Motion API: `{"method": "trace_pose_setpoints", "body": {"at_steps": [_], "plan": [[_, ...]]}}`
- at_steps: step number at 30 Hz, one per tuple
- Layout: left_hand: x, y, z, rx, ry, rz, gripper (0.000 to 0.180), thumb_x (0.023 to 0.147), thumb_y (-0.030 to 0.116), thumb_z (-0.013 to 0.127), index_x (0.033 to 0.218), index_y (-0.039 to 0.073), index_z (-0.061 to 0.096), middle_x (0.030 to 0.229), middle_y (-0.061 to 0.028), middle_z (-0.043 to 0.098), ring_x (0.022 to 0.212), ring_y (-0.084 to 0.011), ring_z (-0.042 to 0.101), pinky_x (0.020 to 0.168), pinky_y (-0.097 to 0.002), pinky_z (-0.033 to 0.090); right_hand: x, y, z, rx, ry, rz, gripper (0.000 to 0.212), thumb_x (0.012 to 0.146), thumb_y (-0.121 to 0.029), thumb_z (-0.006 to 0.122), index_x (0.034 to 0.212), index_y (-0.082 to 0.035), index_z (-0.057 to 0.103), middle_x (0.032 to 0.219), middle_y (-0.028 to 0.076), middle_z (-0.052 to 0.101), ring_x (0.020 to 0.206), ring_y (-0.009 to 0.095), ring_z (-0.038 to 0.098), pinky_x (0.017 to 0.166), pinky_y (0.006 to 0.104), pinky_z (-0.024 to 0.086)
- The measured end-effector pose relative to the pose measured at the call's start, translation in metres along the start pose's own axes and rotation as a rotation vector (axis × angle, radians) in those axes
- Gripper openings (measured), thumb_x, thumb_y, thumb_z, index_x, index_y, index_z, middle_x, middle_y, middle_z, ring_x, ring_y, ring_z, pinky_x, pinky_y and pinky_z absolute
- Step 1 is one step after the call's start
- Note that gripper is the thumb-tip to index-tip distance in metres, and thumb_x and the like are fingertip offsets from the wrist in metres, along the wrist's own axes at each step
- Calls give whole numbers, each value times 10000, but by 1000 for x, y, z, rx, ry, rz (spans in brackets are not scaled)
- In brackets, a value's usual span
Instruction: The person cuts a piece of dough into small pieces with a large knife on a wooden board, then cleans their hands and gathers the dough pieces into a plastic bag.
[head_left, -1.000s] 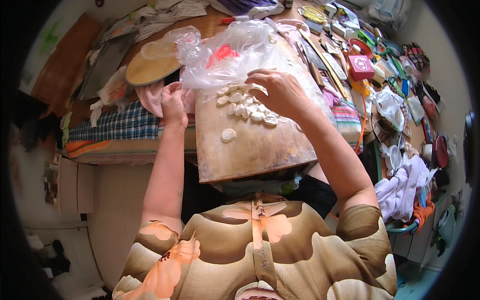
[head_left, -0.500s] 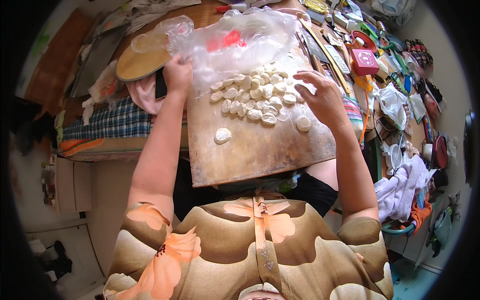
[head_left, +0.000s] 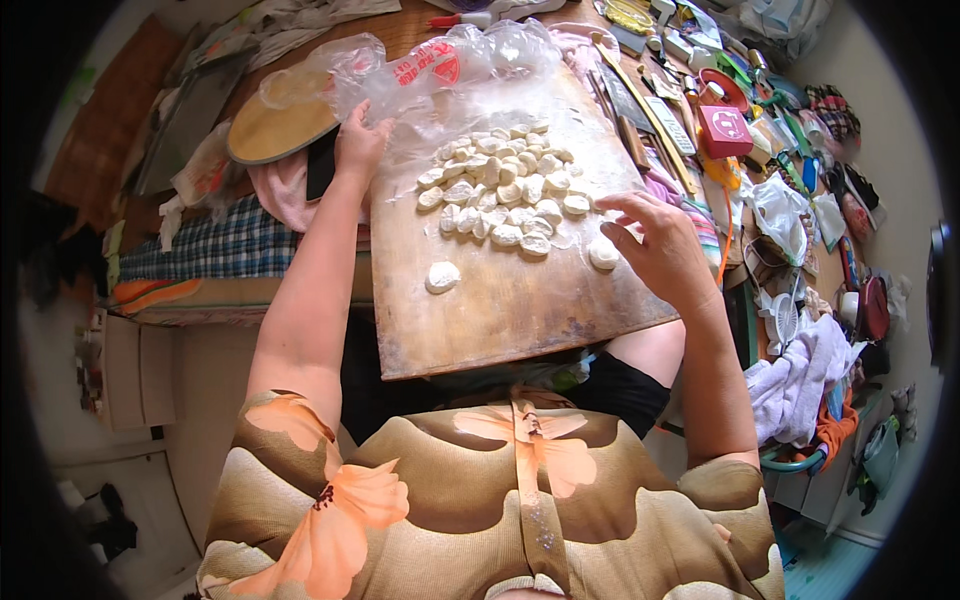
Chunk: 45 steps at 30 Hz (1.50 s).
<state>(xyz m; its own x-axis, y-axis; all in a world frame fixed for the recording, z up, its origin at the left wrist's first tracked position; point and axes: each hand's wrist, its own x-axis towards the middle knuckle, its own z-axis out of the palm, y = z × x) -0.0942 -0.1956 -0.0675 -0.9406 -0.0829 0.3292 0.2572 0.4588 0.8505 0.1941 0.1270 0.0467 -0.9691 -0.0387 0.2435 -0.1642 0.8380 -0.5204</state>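
Lying beyond dough pieces (head_left: 509, 191) is a plastic bag (head_left: 440, 72).

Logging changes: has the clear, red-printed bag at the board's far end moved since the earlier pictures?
Yes. Against the wooden board, the clear, red-printed bag has shifted toward the far end, leaving the dough pieces uncovered.

The clear plastic bag (head_left: 450, 68), earlier spread across the far half of the wooden board (head_left: 470, 320) and over some dough pieces (head_left: 510, 185), now lies bunched at the board's far end. Your left hand (head_left: 361, 142) has moved farther up along the board's left edge, its fingers loosened. Your right hand (head_left: 652, 238) has shifted from above the board's middle to its right side.
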Motion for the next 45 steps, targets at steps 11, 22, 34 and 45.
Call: {"method": "trace_pose_setpoints", "body": {"at_steps": [11,22,34,45], "plan": [[-136,102,-30,-272,-226,208,127,955,122,594,1001,13,641,861,-19,636,745,-106,575,683,-252,475,120,-4,-32,-478,-289,-213,180,910,-238,620,966,-79,684,913,109,705,794,281,683,712,411,524],[-192,109,-49,-110,-513,114,133,909,149,670,958,28,650,749,7,580,708,-98,547,644,-261,452,12,26,28,-66,-22,123,170,844,-229,700,867,-60,695,819,87,656,684,196,610,649,336,496],[-209,122,-68,264,-538,476,171,731,108,762,857,64,656,857,-91,599,812,-284,601,709,-363,489,-16,33,22,-128,-21,81,122,797,-152,686,843,-51,633,845,104,610,808,295,628,719,387,505],[-164,83,-49,235,-328,408,294,797,0,669,1082,42,615,1072,-131,589,998,-293,592,860,-356,475,81,54,33,14,-93,5,359,922,-334,637,1211,-122,637,1224,100,625,1120,251,587,922,355,477]]}}
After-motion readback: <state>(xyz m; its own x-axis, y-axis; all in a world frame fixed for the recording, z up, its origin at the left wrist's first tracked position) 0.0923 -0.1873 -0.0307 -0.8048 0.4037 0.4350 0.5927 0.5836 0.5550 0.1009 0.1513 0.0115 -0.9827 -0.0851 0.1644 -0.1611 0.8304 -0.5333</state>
